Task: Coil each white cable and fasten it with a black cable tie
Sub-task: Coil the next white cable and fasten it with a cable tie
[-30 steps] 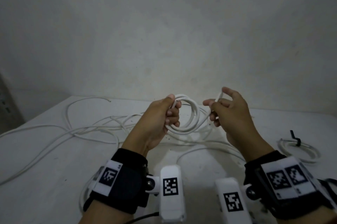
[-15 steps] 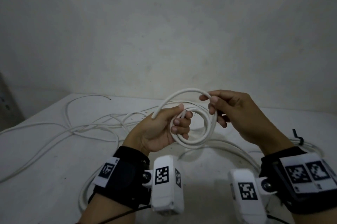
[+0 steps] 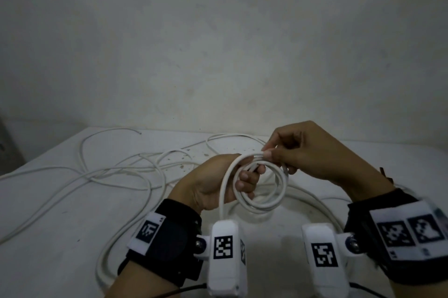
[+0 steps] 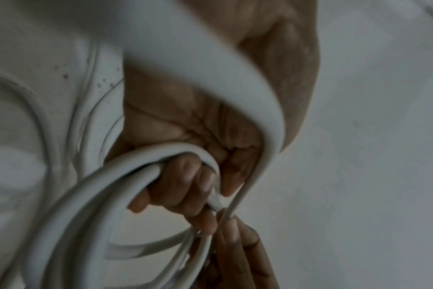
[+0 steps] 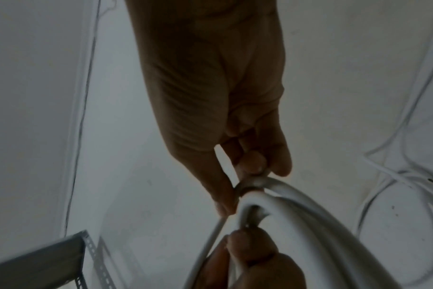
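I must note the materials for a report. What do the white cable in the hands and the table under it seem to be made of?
White cable: it looks like a smooth plastic or rubber jacket with a matt finish; it bends into round loops without kinking. The core is not visible.

Table: a hard, flat white surface, dull, with small dark specks; perhaps painted or laminated, but I cannot tell.

Both hands are raised and meet near the middle, the left hand point(image 3: 218, 181) with fingers curled, the right hand point(image 3: 312, 152) pinching with thumb and fingertips.
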